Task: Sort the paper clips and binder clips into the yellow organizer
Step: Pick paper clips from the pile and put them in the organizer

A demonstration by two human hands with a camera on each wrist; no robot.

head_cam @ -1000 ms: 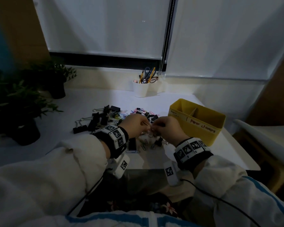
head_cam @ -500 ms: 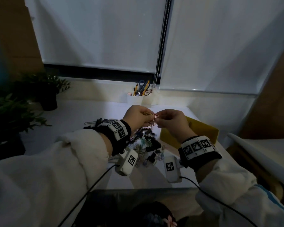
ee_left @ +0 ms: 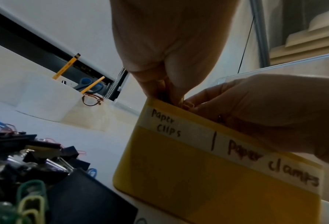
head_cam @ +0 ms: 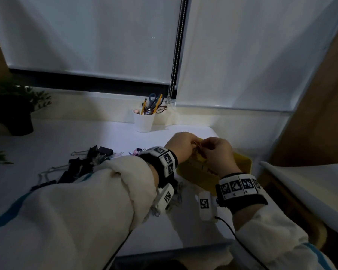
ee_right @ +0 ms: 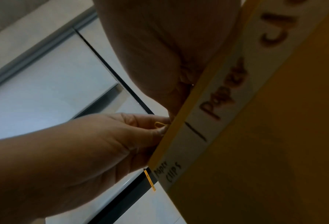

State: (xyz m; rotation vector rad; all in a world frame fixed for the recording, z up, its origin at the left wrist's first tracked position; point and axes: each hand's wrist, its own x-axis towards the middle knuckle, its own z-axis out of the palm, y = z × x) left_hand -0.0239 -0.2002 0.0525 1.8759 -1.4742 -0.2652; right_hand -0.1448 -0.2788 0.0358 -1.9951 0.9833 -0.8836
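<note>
Seen from below and very close. Yellow organizer (ee_right: pixel 274 151) wall right beside the fingers (ee_right: pixel 159 130), filling the right side. White label (ee_right: pixel 207 121) along its top edge, with "Paper clips" written below a black line and "Paper" above it. Left hand (ee_right: pixel 73 151) reaching in from the left, pinching a small yellow paper clip (ee_right: pixel 159 124) just at the rim. Right hand (ee_right: pixel 159 53) above, fingertips tucked at the same rim. Tip of a yellow pencil (ee_right: pixel 150 180) poking out under the left hand.
</note>
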